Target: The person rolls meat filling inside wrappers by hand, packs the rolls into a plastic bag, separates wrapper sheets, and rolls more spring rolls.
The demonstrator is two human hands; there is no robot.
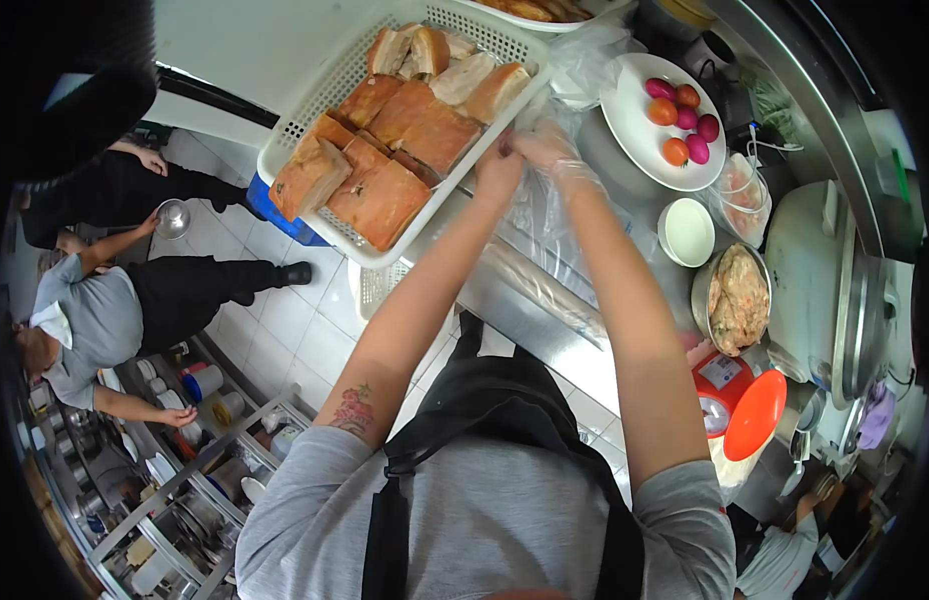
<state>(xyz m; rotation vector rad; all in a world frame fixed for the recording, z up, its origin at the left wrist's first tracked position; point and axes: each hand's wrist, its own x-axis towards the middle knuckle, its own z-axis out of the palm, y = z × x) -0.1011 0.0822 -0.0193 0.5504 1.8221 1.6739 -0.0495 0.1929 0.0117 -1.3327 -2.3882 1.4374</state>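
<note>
My left hand is bare, its fingers curled beside the right side of the white meat basket. Touching it at the fingers is my right hand, which wears a clear plastic glove loose at the wrist. Both hands look closed where they meet; what is between the fingers is hidden. Below them, crumpled clear plastic lies on the metal counter. Inside the basket are several slabs of roasted pork belly with brown skin, some turned to show pale layers.
On the right are a white plate of pink and orange eggs, a white bowl, a metal bowl of raw minced mixture and a red lid. Co-workers stand left, one holding a metal bowl. Shelves hold dishes.
</note>
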